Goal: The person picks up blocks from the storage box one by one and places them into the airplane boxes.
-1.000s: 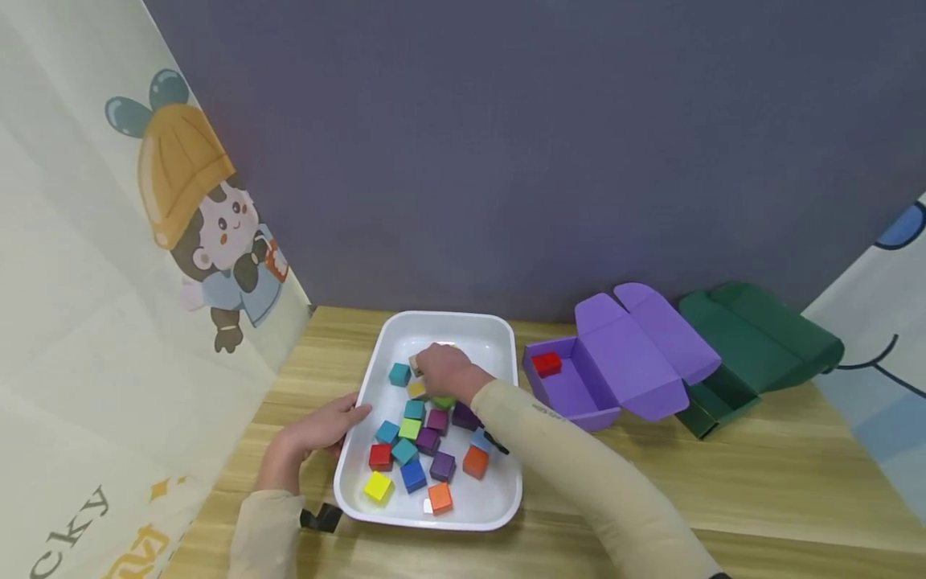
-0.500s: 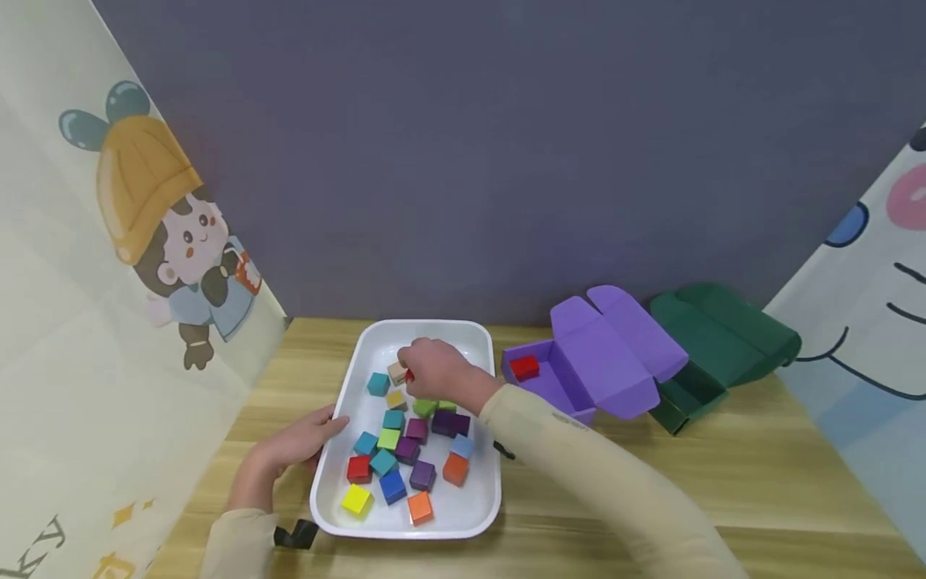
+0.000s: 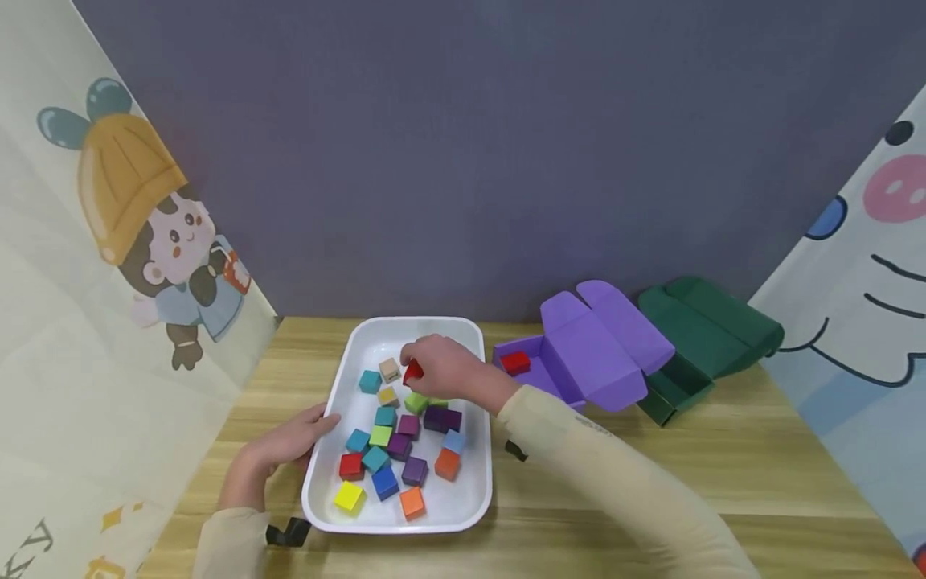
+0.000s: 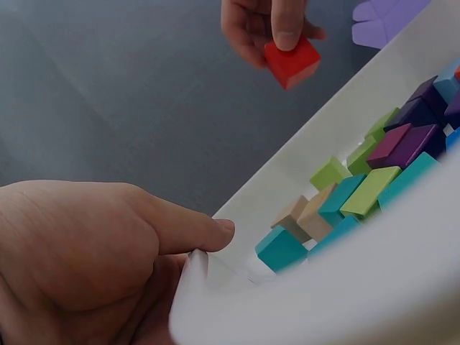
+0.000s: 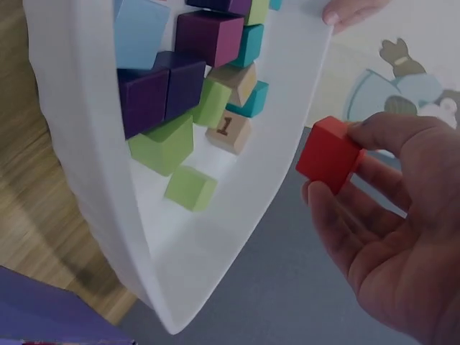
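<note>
My right hand (image 3: 444, 368) pinches a red cube (image 5: 330, 154) between thumb and fingers. It holds the cube above the far part of a white tray (image 3: 463, 500). In the left wrist view the red cube (image 4: 292, 63) hangs from the fingertips, apart from the other blocks. My left hand (image 3: 292, 438) grips the tray's left rim, its thumb (image 4: 198, 228) over the edge and the other fingers partly hidden below. Several coloured cubes lie loose in the tray, among them a yellow cube (image 3: 350, 498), a wooden cube marked 1 (image 5: 230, 131) and another red cube (image 3: 351, 466).
To the tray's right, an open purple box (image 3: 553, 376) contains a red block (image 3: 516, 363). An open dark green box (image 3: 680, 390) stands beyond it, lid tilted back. Both are on a wooden table (image 3: 651, 474) against a dark grey wall (image 3: 463, 161).
My right hand has risen from among the blocks with the red cube, which now shows clearly. The left hand stays at the tray rim. The head view has shifted, moving the scene leftward.
</note>
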The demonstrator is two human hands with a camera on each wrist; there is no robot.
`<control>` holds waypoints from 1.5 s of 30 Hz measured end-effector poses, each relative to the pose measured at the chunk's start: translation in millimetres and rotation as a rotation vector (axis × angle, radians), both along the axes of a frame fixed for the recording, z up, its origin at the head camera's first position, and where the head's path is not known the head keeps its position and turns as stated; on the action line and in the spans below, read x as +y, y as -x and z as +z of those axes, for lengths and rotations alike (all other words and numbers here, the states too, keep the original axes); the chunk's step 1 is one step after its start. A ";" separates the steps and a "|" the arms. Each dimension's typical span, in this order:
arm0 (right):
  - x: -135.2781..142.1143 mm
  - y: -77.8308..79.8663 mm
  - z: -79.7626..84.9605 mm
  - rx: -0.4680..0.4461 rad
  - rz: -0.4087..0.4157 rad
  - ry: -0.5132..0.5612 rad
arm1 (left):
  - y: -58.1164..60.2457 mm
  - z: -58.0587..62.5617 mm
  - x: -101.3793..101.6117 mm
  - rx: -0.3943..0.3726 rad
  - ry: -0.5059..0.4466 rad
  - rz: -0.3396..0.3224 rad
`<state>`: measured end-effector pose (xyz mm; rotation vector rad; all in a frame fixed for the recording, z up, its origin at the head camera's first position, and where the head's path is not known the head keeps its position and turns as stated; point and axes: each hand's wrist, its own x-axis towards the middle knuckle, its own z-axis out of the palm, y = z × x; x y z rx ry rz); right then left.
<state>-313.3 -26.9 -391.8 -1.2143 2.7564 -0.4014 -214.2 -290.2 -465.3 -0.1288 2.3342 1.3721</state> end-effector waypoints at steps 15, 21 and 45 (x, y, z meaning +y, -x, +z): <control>49.3 19.4 18.8 0.020 0.087 0.155 | 1.0 0.0 -2.0 -0.011 -0.006 -0.012; 69.2 29.2 26.4 0.028 0.071 0.151 | -0.2 2.4 -1.8 -0.014 0.000 -0.020; 126.8 59.6 38.0 0.067 -0.085 0.112 | 2.7 0.0 -5.9 -0.036 -0.007 -0.010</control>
